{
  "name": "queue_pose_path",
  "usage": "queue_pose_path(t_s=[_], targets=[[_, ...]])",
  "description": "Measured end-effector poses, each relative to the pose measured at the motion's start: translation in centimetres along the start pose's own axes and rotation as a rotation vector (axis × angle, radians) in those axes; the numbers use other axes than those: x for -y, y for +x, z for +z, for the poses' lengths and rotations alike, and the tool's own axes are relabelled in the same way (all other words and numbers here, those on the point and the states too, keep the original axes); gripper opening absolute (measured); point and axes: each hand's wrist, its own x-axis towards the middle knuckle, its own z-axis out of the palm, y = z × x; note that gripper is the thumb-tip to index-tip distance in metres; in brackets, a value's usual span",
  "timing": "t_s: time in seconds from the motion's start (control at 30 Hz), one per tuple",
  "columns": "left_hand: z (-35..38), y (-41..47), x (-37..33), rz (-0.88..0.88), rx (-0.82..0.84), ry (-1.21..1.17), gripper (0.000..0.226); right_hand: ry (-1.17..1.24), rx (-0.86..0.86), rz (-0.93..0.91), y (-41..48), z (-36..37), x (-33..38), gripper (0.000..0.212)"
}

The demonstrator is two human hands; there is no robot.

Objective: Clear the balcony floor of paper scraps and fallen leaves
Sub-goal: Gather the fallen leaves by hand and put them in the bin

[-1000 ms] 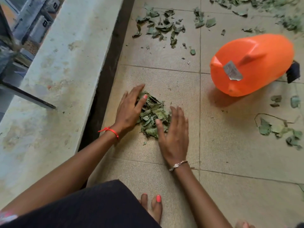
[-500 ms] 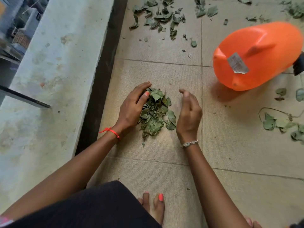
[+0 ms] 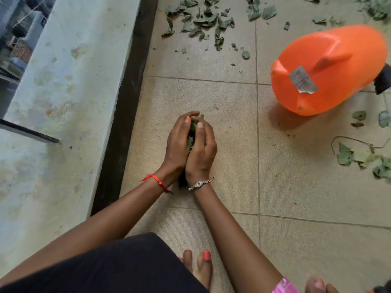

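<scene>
A bunch of green leaves (image 3: 192,132) is cupped between both my hands on the beige tiled floor (image 3: 296,187), mostly hidden by the fingers. My left hand (image 3: 177,144), with a red thread at the wrist, curls round the bunch from the left. My right hand (image 3: 202,151), wearing a silver bracelet, presses against it from the right with fingers curled over the top. More leaves (image 3: 203,20) lie scattered at the far edge of the floor, and another cluster of leaves (image 3: 364,157) with a thin stem lies at the right.
An orange plastic bin (image 3: 330,68) lies on its side at the upper right, its labelled base toward me, a black object (image 3: 384,81) behind it. A pale concrete parapet (image 3: 63,102) with a dark base strip runs along the left. My bare feet (image 3: 198,267) are below.
My hands, which were raking a loose pile of leaves together on the tile, have closed in from both sides and now cup the whole pile between them.
</scene>
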Motion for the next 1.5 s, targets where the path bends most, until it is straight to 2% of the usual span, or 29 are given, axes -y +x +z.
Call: queue_pose_path(t_s=[0.07,0.17,0.27,0.4,0.53,0.67,0.83,0.97,1.07,1.13,1.2,1.3,1.37,1.43,1.5], targets=[[-0.2,0.0,-0.3,-0.041,-0.049,-0.121,0.035,0.149,0.005,0.116,0.1,0.4,0.2,0.023],[-1.0,0.3,-0.7,-0.122,-0.115,-0.194,0.028,0.109,0.036,0.138,0.0,1.1,0.6,0.016],[-1.8,0.5,-1.0,-0.237,-0.151,-0.356,0.027,0.019,0.097,0.091,-0.1,1.9,0.9,0.016],[-2.0,0.2,-1.2,-0.301,-0.128,-0.591,0.029,-0.082,0.204,-0.07,0.1,2.3,1.6,0.009],[-2.6,0.5,-1.4,-0.337,-0.117,-0.746,0.025,-0.166,0.288,-0.175,0.4,2.6,1.8,0.035],[-3.0,0.5,-1.4,-0.367,-0.104,-0.791,0.032,-0.244,0.378,-0.281,0.4,3.0,1.5,0.049],[-2.8,0.0,-1.6,-0.411,-0.053,-0.838,0.033,-0.424,0.397,-0.31,0.7,3.1,1.2,0.055],[-2.5,-0.1,-1.4,-0.371,-0.103,-0.812,0.033,-0.453,0.434,-0.351,0.8,3.1,1.3,0.064],[-1.7,-0.4,-2.3,-0.344,-0.085,-0.914,0.046,-0.54,0.389,-0.389,1.1,3.1,1.3,0.069],[-1.7,-0.4,-2.8,-0.412,-0.158,-0.99,0.046,-0.619,0.38,-0.362,1.4,3.1,1.2,0.073],[-1.8,-0.1,-2.6,-0.438,-0.218,-1.004,0.034,-0.583,0.437,-0.31,1.8,3.1,1.6,0.076],[-2.3,1.2,-2.2,-0.396,-0.421,-0.817,0.006,-0.252,0.47,-0.128,3.4,2.3,2.7,0.066],[-3.1,2.0,-2.3,-0.348,-0.448,-0.788,0.002,-0.165,0.396,0.001,5.3,1.0,3.1,0.052],[-3.9,2.4,-2.1,-0.324,-0.472,-0.774,0.001,-0.409,0.384,-0.001,7.5,-0.4,2.2,0.045],[-4.4,2.3,-1.8,-0.301,-0.5,-0.742,0.002,-0.776,0.537,-0.122,8.4,-1.2,1.0,0.047]])
